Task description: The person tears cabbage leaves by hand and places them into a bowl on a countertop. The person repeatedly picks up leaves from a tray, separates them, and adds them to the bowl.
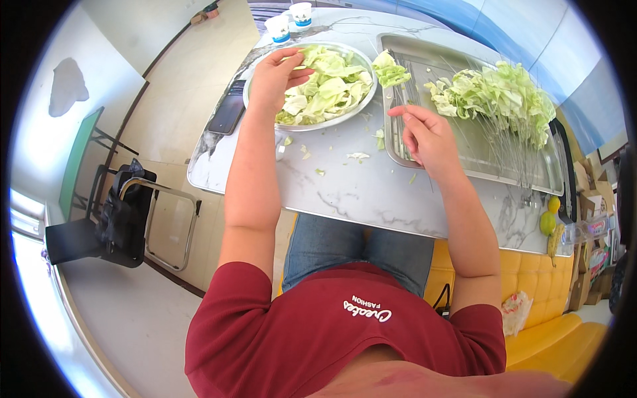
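My left hand [278, 74] is over the left side of a round metal bowl [348, 110] of torn leafy greens, perhaps cabbage or lettuce [331, 92]. Its thumb and forefinger are close together at a pale green leaf [311, 53]; whether they pinch it is unclear. At the tray's near left side, my right hand [425, 137] holds a thin skewer, with folded leaves [391, 69] threaded on its far end. Bare skewers [410, 82] lie beside it in the rectangular metal tray [463, 166]. A pile of skewered leaves [497, 94] fills the tray's right part, skewer ends pointing towards me.
A phone [228, 112] lies left of the bowl, and two paper cups [277, 29] stand behind it. Leaf scraps [357, 155] dot the marble-patterned table [358, 191]. Small yellow and green fruits [548, 223] and a banana [555, 241] sit at the right edge. A folding chair [169, 224] stands left.
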Tool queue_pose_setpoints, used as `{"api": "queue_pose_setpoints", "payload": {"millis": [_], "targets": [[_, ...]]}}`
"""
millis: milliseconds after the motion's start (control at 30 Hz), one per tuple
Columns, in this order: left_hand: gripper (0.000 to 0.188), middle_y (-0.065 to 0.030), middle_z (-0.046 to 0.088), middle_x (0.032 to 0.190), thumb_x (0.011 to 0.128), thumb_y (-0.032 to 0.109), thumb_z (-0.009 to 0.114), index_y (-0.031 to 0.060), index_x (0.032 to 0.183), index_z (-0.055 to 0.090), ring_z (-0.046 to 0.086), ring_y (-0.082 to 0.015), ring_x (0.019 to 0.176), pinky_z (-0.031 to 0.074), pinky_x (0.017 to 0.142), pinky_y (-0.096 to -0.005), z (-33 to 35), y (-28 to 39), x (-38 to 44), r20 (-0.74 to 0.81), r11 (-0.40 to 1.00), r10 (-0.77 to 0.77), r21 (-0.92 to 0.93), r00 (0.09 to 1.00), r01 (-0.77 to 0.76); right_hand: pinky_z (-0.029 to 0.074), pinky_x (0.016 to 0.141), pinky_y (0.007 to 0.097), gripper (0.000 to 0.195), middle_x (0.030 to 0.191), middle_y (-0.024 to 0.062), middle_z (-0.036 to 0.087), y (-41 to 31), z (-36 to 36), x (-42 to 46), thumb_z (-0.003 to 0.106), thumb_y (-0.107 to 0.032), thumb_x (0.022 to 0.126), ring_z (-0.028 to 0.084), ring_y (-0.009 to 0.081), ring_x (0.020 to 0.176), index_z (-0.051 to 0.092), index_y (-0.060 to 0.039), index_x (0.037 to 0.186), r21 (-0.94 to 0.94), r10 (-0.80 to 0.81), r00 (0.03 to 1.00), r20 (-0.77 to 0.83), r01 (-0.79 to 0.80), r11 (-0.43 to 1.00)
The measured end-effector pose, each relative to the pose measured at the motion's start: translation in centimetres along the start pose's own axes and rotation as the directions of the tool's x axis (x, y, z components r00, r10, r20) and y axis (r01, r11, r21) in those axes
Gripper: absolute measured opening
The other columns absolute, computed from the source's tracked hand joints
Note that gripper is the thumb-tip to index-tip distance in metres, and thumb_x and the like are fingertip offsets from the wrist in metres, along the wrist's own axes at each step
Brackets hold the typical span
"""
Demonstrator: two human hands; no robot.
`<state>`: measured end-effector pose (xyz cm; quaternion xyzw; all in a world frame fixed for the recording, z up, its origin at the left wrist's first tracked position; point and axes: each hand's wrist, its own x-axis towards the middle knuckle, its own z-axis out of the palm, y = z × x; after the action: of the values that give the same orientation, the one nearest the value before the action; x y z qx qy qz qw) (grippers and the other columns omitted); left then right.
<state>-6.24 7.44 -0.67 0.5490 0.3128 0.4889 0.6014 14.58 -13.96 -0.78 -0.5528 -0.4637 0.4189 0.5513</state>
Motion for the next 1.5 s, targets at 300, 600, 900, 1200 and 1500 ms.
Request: {"api": "queue_pose_setpoints", "payload": {"millis": [300, 600, 900, 1200, 1500], "targets": [[0.021, -0.0106, 0.067, 0.094, 0.091, 0.006, 0.059, 0.0008, 0.111, 0.061, 0.069, -0.0173, 0.078, 0.057, 0.068, -0.0243, 6.3, -0.7, -4.1, 0.343, 0.969, -0.098, -0.18, 0.934, 0.168, 0.022, 0.036, 0.0181, 0.03, 0.087, 0.0065, 0.069, 0.3, 0.1, 0.5, 0.062, -0.015, 0.089, 0.032, -0.0003, 0.042, 0.059, 0.0029, 0.113, 0.186, -0.017, 0.998, -0.064, 0.028, 0.982], [0.021, -0.0087, 0.066, 0.1, 0.09, 0.005, 0.059, 0.0001, 0.109, 0.064, 0.067, -0.0156, 0.084, 0.057, 0.074, -0.0258, 8.8, -1.6, -6.2, 0.509, 0.971, -0.119, -0.121, 0.853, 0.208, 0.044, 0.073, 0.0227, 0.021, 0.085, 0.0058, 0.068, 0.7, 0.1, 0.8, 0.066, -0.011, 0.084, 0.06, 0.0086, 0.079, 0.064, 0.0023, 0.099, 0.061, -0.031, 0.986, -0.164, 0.042, 0.997], [0.023, -0.0105, 0.066, 0.097, 0.085, 0.004, 0.065, -0.0018, 0.108, 0.065, 0.065, -0.0166, 0.092, 0.055, 0.082, -0.0274, 8.7, -2.0, -6.2, 0.479, 0.984, -0.101, -0.084, 0.872, 0.16, 0.045, 0.068, 0.022, 0.015, 0.08, 0.0053, 0.068, 0.2, 0.1, 0.5, 0.066, -0.012, 0.084, 0.061, 0.0074, 0.073, 0.065, 0.0002, 0.093, -0.074, -0.085, 0.978, -0.189, 0.072, 0.995], [0.021, -0.0104, 0.067, 0.101, 0.087, 0.003, 0.062, -0.0029, 0.107, 0.065, 0.065, -0.0166, 0.093, 0.054, 0.086, -0.0292, 9.3, -2.7, -6.6, 0.495, 0.998, -0.055, 0.026, 0.867, 0.048, 0.04, 0.058, 0.0205, 0.012, 0.078, 0.0015, 0.068, 0.6, 0.1, 0.6, 0.067, -0.012, 0.083, 0.057, 0.0047, 0.064, 0.065, -0.0039, 0.091, -0.192, -0.222, 0.943, -0.249, 0.176, 0.965], [0.023, -0.0115, 0.067, 0.103, 0.086, 0.003, 0.063, -0.0043, 0.107, 0.066, 0.064, -0.0159, 0.094, 0.053, 0.086, -0.0293, 9.3, -2.7, -6.6, 0.496, 0.99, -0.078, 0.137, 0.865, 0.011, 0.045, 0.06, 0.028, 0.013, 0.084, 0.0048, 0.065, 1.3, 0.5, 0.4, 0.068, -0.007, 0.078, 0.061, 0.019, 0.069, 0.067, -0.0074, 0.091, -0.594, -0.57, 0.786, -0.239, 0.346, 0.726]]}}
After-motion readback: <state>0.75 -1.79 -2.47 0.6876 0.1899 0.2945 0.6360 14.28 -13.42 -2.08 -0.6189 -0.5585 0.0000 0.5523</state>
